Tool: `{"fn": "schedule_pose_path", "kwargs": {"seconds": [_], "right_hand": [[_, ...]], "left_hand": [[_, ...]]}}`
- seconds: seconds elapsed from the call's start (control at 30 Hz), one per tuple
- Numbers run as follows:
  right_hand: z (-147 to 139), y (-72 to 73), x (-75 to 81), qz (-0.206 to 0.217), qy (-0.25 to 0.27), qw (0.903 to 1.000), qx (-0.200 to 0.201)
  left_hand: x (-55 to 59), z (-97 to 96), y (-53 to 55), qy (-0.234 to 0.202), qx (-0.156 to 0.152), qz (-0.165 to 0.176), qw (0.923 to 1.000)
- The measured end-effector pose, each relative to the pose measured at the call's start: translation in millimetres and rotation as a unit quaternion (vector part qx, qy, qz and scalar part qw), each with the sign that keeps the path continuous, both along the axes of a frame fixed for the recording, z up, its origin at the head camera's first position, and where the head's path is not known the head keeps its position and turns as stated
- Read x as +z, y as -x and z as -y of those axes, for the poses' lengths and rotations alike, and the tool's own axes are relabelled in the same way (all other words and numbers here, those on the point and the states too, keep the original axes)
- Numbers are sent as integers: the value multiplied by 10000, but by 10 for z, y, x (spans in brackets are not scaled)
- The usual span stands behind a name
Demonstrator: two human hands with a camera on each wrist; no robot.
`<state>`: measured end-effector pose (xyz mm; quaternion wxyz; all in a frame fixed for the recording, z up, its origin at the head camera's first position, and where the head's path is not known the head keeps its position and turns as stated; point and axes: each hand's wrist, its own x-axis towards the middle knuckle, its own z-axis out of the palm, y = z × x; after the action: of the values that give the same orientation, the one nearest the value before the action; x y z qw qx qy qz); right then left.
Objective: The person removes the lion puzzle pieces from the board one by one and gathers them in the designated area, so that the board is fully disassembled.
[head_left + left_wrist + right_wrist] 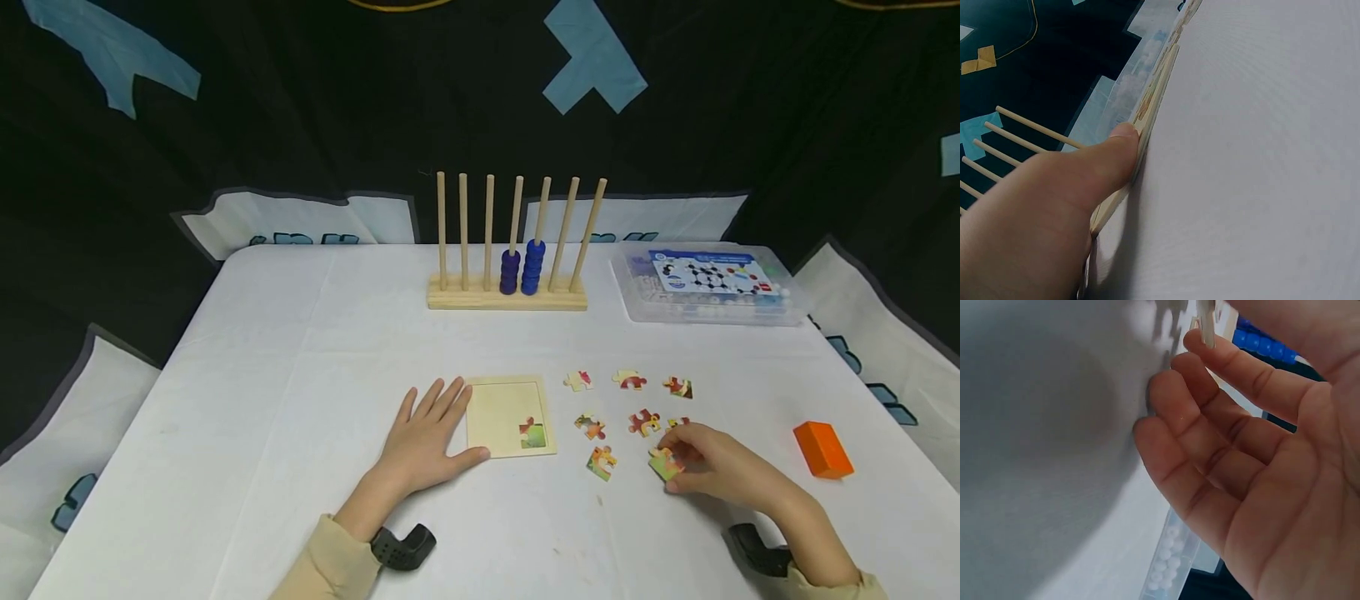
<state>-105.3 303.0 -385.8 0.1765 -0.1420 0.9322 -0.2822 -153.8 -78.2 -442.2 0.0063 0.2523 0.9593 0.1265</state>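
Observation:
A square wooden puzzle tray (pixel 495 408) lies flat, one jigsaw piece (pixel 533 435) set in its lower right corner. My left hand (pixel 423 446) rests at the tray's left side with fingers spread and straight; in the left wrist view the thumb (pixel 1107 159) touches the tray's edge. Between thumb and index finger, my right hand (pixel 716 467) pinches a green and yellow jigsaw piece (pixel 663 463). The right wrist view shows this piece (pixel 1207 325) edge-on, with the other fingers loosely bent. Several loose pieces, one a red and brown piece (pixel 644 422), lie between tray and right hand.
Behind the tray stands a wooden peg rack (pixel 507 302) with blue and purple beads on two pegs. A clear plastic box (pixel 708 287) sits at the back right. An orange block (pixel 822 450) lies right of the right hand on the white-covered table (pixel 247 433).

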Motion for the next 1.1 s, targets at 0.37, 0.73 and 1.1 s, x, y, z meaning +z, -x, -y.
{"fn": "schedule_pose_path", "kwargs": {"seconds": [0.37,0.73,1.1], "right_hand": [[42,20,-34,-12,-175,9997,-148],[370,222,109,-654,-230,9958,600],[1049,441,-56,-1712,-679,9675,1733]], "left_hand": [[3,6,-24,-48,-2,-4,10000],[12,7,-10,-41,2,-83,10000],[11,6,-7,-21,-16,-32,10000]]}}
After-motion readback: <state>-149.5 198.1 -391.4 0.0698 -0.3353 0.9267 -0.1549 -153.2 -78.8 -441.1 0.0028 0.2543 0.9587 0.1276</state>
